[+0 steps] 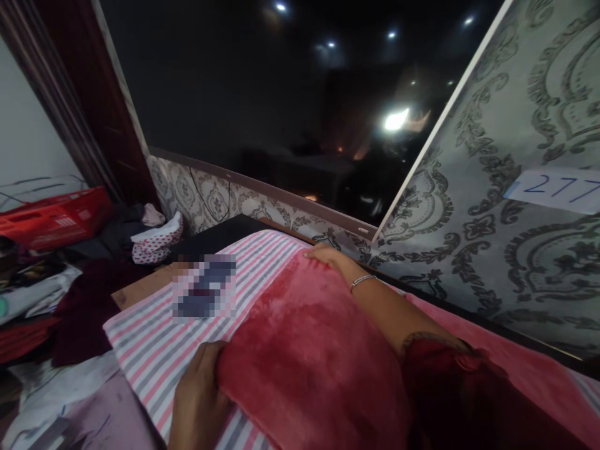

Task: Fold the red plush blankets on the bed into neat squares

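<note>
Head view is showing a red plush blanket (304, 350) lying across the pink-and-grey striped sheet (154, 350) of a bed, beside the patterned wall (492, 187). The left hand (199, 387) is gripping the blanket's near edge, fingers curled onto the fabric, while the right hand (323, 255), a thin bracelet (362, 282) on its wrist, is pressing flat on the far corner. A blurred patch is sitting on the sheet nearby.
</note>
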{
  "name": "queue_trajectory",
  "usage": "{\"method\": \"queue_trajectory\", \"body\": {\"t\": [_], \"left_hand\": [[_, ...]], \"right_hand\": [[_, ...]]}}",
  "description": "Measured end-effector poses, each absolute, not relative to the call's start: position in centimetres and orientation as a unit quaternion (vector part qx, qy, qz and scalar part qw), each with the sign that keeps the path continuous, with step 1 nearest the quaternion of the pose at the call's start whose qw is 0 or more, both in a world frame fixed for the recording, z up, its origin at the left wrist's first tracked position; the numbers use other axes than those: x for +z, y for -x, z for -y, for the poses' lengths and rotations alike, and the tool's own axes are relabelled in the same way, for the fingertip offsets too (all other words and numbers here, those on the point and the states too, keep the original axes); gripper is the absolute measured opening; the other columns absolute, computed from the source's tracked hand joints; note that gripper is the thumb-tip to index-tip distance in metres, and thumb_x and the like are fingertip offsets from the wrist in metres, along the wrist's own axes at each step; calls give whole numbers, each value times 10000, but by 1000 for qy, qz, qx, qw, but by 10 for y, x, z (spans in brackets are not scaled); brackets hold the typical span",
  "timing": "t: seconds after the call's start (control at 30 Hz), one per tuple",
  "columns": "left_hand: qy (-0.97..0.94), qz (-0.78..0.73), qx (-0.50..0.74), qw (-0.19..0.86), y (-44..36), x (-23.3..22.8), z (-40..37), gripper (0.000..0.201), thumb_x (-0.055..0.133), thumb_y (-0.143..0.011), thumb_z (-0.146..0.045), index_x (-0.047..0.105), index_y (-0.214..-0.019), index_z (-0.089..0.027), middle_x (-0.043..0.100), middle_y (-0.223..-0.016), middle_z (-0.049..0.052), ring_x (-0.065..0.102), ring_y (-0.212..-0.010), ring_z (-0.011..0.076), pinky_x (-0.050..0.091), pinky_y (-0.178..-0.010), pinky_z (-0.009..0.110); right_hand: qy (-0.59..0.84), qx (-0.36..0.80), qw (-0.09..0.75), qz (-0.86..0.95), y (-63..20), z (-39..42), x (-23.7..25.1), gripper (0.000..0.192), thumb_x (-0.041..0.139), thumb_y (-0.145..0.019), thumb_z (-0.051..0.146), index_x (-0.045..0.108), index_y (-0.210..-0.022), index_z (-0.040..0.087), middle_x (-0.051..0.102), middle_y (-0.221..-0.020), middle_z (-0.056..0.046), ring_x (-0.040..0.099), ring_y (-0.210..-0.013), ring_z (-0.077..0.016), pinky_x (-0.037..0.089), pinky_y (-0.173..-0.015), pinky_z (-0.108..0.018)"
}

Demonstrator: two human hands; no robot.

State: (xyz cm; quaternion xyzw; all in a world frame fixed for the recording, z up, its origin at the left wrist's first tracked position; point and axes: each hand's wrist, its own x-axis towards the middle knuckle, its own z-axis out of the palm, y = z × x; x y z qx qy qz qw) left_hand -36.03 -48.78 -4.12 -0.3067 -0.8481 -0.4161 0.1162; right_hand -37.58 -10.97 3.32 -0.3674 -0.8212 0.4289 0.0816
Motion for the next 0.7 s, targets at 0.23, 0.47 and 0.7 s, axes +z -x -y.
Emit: {"method": "queue_trajectory", "body": {"t": [0.23,0.47,0.7], "left_hand": [[220,831,-511,-8,385,-36,502,339,563,-675,-334,637,-991,-234,756,-886,-2,700,-815,233,530,-709,268],[210,846,-483,77,375,-41,500,429,492,-741,-347,637,-1131,-242,741,-1061,23,690,-922,242,514,-840,309],[193,871,-446,70,375,-34,497,507,559,-682,-400,644,-1169,-288,726,-943,-25,573,-597,164,480,-638,290]], "right_hand": [[386,438,98,806,394,123,21,293,598,-969,385,629,-1132,144,671,-1031,-49,662,-828,-154,577,-721,-325],[334,382,85,858,376,115,22,224,614,-947,298,686,-1101,152,718,-1053,-37,676,-921,-174,545,-799,-283],[317,309,22,896,296,74,41,394,748,-769,247,736,-1162,215,734,-1194,-42,688,-1039,-213,502,-908,-259]]}}
